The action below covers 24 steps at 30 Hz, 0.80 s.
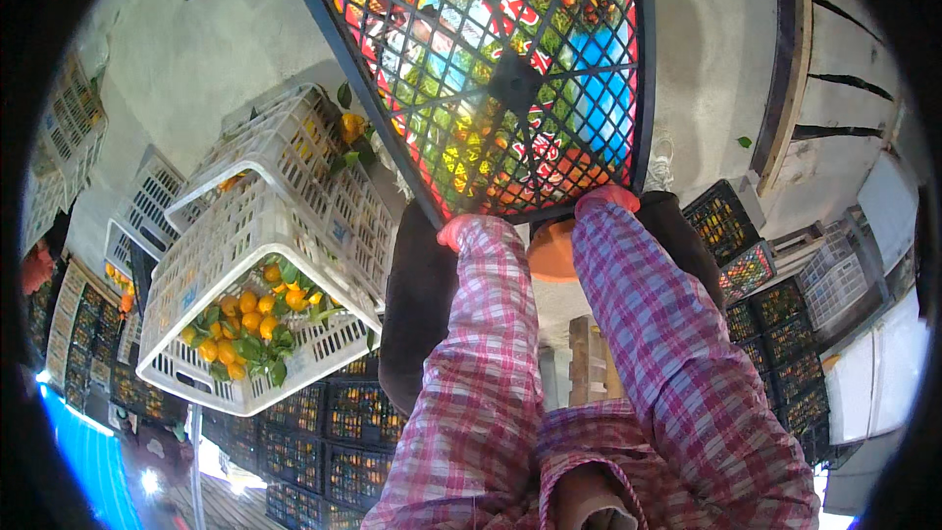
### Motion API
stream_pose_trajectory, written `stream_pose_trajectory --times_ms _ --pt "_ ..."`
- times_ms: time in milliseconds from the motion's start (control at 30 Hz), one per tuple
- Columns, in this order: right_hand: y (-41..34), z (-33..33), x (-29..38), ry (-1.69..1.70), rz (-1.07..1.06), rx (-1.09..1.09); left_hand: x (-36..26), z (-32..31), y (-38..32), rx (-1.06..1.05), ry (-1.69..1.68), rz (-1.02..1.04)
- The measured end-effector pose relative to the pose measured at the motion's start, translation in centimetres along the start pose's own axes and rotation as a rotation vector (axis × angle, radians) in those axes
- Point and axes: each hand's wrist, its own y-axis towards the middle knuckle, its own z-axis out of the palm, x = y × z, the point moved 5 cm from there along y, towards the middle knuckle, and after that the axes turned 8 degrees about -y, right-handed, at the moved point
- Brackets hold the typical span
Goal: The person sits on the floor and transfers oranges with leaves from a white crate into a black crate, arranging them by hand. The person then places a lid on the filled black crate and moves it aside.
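Observation:
A black plastic mesh crate [515,77] is tilted up before me, its lattice facing my eyes. Through the mesh shows a brightly printed liner with fruit pictures and writing. My left hand [464,228], in a pinkish glove, grips the crate's near left corner. At the near edge further right, my right hand [608,199], gloved alike, also holds it. The crate hides most of my fingers. To my left, a white slatted plastic crate [221,276] contains small orange citrus fruits [250,322] with green leaves.
Behind that crate stands another white crate [272,140], with a leafy fruit [353,126] beside it. An orange rounded object [553,252] sits between my legs. Stacked black crates [360,412] of fruit stand at lower left, and more black crates [780,346] at right. A wooden beam [784,73] runs along the right.

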Motion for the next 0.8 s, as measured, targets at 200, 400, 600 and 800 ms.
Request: stream_pose_trajectory --times_ms 200,400,600,800 --pt "-1.2 0.7 -0.6 -0.313 -0.303 -0.152 0.5 -0.8 -2.3 -0.011 0.008 0.003" --pt "-3.1 -0.2 -1.1 -0.53 -0.479 -0.104 0.0 -0.3 -2.5 -0.046 -0.006 -0.039" --pt "-3.4 -7.7 -7.0 1.638 -0.503 -0.31 1.6 0.4 -0.5 -0.13 0.076 -0.067" --pt "-8.0 -20.6 -8.3 1.115 -0.693 -1.109 7.2 -3.7 -4.6 -1.025 -0.807 -0.057"
